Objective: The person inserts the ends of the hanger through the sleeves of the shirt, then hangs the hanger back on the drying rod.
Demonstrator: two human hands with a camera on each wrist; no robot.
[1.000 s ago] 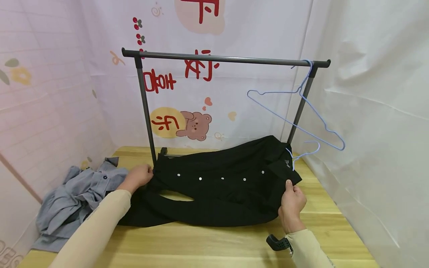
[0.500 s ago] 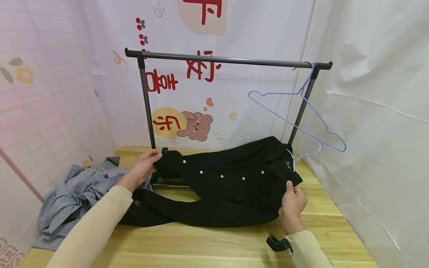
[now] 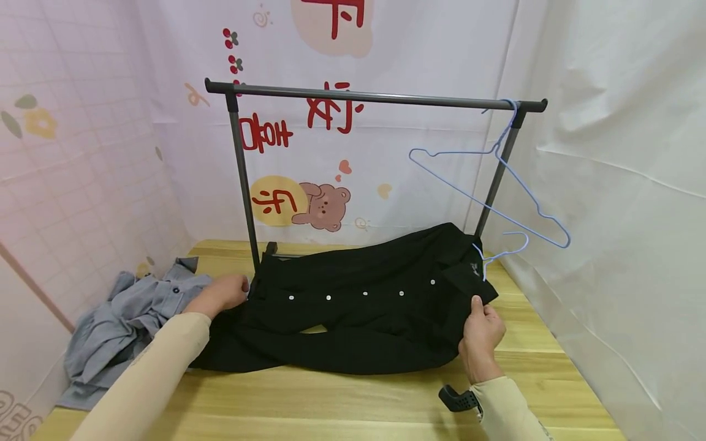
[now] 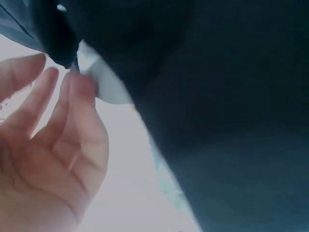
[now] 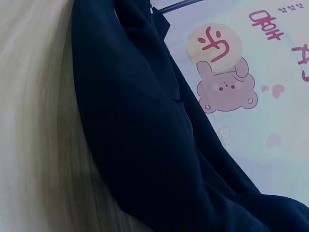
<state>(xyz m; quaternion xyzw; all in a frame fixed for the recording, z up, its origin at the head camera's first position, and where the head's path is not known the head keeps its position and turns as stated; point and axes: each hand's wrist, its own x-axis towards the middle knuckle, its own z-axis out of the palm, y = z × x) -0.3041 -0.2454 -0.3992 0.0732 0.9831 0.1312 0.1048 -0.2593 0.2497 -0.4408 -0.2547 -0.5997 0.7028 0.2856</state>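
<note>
A black button-up shirt [image 3: 353, 318] lies spread sideways across the table, its row of white buttons facing up. My left hand [image 3: 223, 293] pinches the shirt's hem edge at the left; in the left wrist view the fingertips of that hand [image 4: 53, 145] meet at the dark cloth [image 4: 222, 116]. At the other end my right hand [image 3: 482, 331] grips the shirt near its collar. A blue hanger [image 3: 499, 254] pokes its hook out of the neck opening; its lower part is hidden inside the shirt. In the right wrist view only the black sleeve and body [image 5: 130, 116] show, not the hand.
Behind the shirt stands a dark metal garment rack [image 3: 358, 96]. Another blue hanger [image 3: 458, 190] hangs at the right end of its bar. A crumpled grey-blue garment [image 3: 127, 324] lies at the left of the wooden table [image 3: 331, 404]. White printed cloth walls [image 3: 419, 61] enclose the table.
My left hand first raised the shirt's hem corner up and right, then brought it back down to the left. The shirt's front now lies flatter over the sleeve. My right hand stayed put.
</note>
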